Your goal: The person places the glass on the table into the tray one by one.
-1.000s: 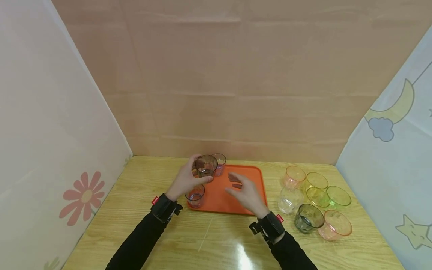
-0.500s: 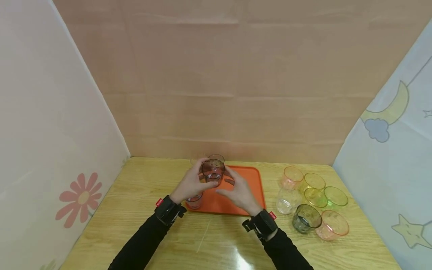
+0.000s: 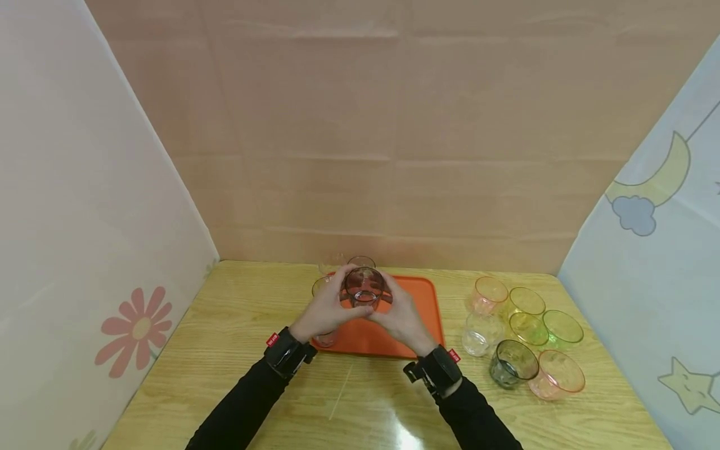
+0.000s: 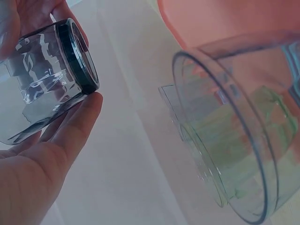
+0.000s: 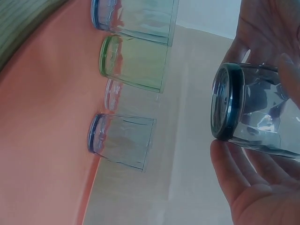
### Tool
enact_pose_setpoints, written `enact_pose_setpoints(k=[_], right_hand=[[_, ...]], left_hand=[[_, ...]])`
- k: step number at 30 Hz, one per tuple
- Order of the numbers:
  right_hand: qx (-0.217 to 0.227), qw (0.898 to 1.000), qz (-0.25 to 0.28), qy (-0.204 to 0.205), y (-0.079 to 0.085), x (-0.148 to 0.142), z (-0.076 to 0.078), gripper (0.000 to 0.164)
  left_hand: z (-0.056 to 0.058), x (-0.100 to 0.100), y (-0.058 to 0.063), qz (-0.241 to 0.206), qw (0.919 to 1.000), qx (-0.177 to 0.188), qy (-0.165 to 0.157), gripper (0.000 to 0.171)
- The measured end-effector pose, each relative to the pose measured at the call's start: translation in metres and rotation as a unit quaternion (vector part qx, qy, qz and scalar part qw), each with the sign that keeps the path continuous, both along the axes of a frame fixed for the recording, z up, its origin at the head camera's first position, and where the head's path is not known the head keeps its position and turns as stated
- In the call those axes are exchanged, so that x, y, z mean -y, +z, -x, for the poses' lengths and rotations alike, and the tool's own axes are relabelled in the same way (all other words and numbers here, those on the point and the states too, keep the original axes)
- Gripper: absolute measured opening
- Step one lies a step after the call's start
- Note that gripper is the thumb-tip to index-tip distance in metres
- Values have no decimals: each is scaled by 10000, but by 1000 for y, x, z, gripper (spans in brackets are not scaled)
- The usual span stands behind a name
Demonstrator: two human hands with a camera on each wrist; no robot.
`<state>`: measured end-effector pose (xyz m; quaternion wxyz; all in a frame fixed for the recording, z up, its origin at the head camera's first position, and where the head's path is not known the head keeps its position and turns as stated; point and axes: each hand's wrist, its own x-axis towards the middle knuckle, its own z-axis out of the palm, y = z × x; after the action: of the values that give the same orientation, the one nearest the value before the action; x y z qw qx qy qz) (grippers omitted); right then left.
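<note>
Above the orange tray [image 3: 410,337], my left hand [image 3: 323,312] and right hand [image 3: 402,315] hold a dark grey drinking glass [image 3: 364,287] between them. In both wrist views the glass [image 4: 44,70] is off the tray, its thick dark base [image 5: 226,103] clear of the surface. Fingers of both hands curve round its sides. Along the tray's left side stand several glasses: a bluish-purple one [image 5: 140,18], a yellow-green one [image 5: 138,63], a clear one [image 5: 110,93] and a bluish one [image 5: 123,140] at the back. My hands partly hide these in the head view.
On the wooden table [image 3: 225,325], right of the tray, several more glasses are grouped: an orange-pink one [image 3: 490,295], yellow and green ones [image 3: 562,328], a clear one [image 3: 480,334], a smoky grey one [image 3: 513,365] and a pink one [image 3: 557,376]. Papered walls [image 3: 337,137] enclose the table.
My left hand has brought the dark glass rightward from the row of glasses. My right hand has moved left and now holds its other side.
</note>
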<state>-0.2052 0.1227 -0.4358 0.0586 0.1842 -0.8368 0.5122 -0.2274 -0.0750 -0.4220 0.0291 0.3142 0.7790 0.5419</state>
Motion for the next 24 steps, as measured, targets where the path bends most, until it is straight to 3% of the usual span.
enact_pose_setpoints(k=[12, 16, 20, 24], right_hand=[[-106, 9999, 127, 43, 0, -3, 1, 79], [73, 9992, 386, 21, -1, -4, 3, 79], [-118, 9985, 540, 32, -6, -7, 5, 80], [-99, 9986, 505, -152, -9, -9, 5, 81]], left_hand=[[-1, 4, 1, -18, 9998, 137, 106, 84], [-1, 7, 2, -54, 9992, 22, 404, 65], [1, 15, 1, -12, 9966, -170, 812, 41], [3, 25, -3, -41, 9938, -123, 1107, 32]])
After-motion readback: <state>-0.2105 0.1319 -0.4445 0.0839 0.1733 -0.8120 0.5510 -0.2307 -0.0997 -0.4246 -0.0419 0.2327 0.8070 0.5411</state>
